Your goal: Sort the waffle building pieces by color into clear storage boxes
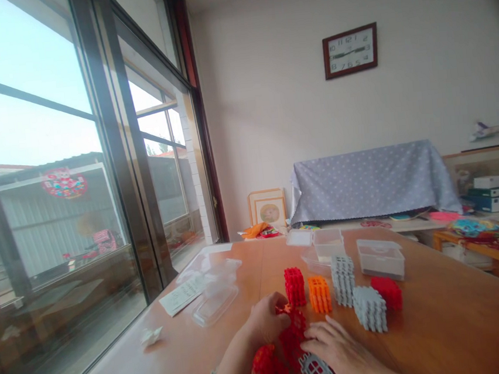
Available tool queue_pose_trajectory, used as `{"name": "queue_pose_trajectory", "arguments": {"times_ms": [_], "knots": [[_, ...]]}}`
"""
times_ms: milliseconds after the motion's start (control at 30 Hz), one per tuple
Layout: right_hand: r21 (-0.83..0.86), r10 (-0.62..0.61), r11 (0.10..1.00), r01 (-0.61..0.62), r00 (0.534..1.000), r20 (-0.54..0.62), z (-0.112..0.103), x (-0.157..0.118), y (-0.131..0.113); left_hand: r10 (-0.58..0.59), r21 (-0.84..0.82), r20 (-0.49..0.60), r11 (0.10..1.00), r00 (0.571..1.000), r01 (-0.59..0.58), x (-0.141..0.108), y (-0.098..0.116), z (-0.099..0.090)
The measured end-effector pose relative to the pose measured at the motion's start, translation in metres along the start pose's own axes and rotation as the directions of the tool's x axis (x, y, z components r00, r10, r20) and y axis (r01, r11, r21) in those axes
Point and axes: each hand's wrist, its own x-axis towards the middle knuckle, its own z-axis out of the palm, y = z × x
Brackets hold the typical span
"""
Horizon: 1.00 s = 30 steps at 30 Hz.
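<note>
hands [335, 344] among red pieces [270, 373]

The sole view, head-worn, looks forward and slightly down along the table [448, 321] from its near end, left hand [271, 316] and right hand [339, 343] close below, wall [268, 103] well beyond.

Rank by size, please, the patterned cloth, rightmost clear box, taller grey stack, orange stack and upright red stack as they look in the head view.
Patterned cloth
Rightmost clear box
Taller grey stack
Orange stack and upright red stack: too alike to rank
</note>
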Motion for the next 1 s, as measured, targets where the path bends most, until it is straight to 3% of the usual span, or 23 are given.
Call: {"name": "queue_pose_trajectory", "arguments": {"times_ms": [167, 333, 500, 767, 1000], "knots": [[-0.011, -0.014, 1.000, 0.013, 0.995, -0.096, 0.009, -0.002, 0.010, 0.038, -0.082, 0.010, 0.996, 0.999, -0.037, -0.001, 0.010, 0.001], [-0.045, 0.008, 0.999, -0.012, 0.996, -0.084, 0.008, -0.001, 0.007, -0.107, 0.008, -0.121, 0.994, 0.987, 0.109, 0.013, -0.003, 0.007], [-0.055, -0.022, 0.998, 0.019, 0.997, -0.069, 0.004, 0.001, 0.005, -0.157, 0.072, -0.135, 0.983, 0.978, 0.167, 0.016, -0.013, 0.018], [-0.078, -0.050, 0.996, 0.040, 0.989, -0.140, 0.017, 0.003, 0.016, -0.112, -0.076, -0.155, 0.992, 0.982, 0.101, 0.015, -0.005, 0.017], [-0.061, -0.002, 0.998, -0.009, 0.982, -0.191, 0.020, -0.002, 0.018, 0.027, -0.298, -0.094, 0.953, 0.995, -0.054, 0.000, 0.018, 0.003]]}}
